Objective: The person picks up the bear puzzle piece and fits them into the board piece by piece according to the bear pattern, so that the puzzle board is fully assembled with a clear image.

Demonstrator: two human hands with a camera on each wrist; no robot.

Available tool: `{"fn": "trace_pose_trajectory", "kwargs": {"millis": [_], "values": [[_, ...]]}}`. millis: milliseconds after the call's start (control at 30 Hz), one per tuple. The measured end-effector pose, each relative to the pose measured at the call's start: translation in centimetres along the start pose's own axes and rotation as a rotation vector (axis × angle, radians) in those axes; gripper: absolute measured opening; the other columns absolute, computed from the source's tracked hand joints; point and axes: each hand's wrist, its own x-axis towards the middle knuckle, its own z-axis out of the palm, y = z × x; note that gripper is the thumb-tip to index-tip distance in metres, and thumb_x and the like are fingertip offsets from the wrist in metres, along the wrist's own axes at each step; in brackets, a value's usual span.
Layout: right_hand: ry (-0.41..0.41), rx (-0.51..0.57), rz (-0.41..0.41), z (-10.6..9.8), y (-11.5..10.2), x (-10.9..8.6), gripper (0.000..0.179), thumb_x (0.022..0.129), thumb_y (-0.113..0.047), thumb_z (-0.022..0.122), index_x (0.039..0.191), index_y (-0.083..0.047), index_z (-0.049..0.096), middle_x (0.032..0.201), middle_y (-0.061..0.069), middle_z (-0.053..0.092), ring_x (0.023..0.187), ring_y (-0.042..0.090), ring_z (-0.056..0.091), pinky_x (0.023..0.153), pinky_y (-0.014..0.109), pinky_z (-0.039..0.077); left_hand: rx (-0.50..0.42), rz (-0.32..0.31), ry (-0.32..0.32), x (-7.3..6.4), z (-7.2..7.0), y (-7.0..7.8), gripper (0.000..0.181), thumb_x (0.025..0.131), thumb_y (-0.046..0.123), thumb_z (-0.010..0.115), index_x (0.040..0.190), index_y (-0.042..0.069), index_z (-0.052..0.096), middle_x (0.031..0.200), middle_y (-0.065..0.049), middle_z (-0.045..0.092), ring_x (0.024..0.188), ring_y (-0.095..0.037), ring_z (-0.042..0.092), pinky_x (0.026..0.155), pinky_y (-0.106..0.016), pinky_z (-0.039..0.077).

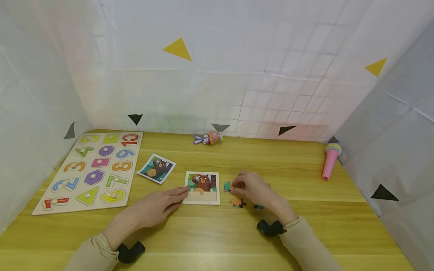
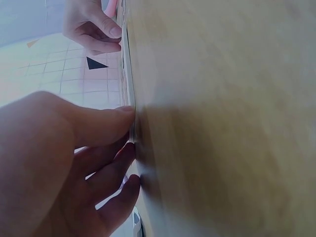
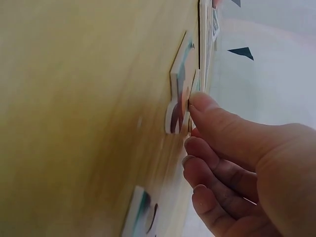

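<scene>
A square bear jigsaw board [image 1: 200, 201] lies on the table, its upper part filled with picture and a pale bare strip below. At its left edge rests my left hand [image 1: 157, 207], fingers loosely bent and fingertips touching the frame. Just right of the board, my right hand [image 1: 252, 190] pinches a teal jigsaw piece [image 1: 227, 186] between thumb and forefinger, the grip partly hidden by the fingers. Below those fingertips lies a tan and dark piece [image 1: 238, 203]. Another dark piece [image 1: 259, 206] shows under the right wrist. The right wrist view shows a piece [image 3: 181, 84] beside the thumb.
A bear picture card [image 1: 156, 168] lies left of the board. Farther left is a wooden number and shape puzzle [image 1: 118, 154]. A small rabbit toy [image 1: 207, 138] lies at the back, and a pink toy microphone [image 1: 330, 162] at the far right. Fabric walls [image 1: 217, 90] enclose the table.
</scene>
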Motion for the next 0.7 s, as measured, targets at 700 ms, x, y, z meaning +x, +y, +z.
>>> {"fn": "trace_pose_trajectory", "kwargs": {"millis": [700], "values": [[-0.012,0.011,0.022,-0.2,-0.05,-0.01,0.016,0.092,-0.019,0.072,0.103,-0.007,0.073,0.088,-0.007,0.063,0.075,0.002,0.058,0.066,0.021,0.052,0.007,0.025,0.003,-0.21,-0.04,-0.24,0.046,0.106,0.02,0.051,0.151,0.014,0.047,0.161,-0.001,0.037,0.141,-0.027,0.045,0.109,-0.048,0.044]]}}
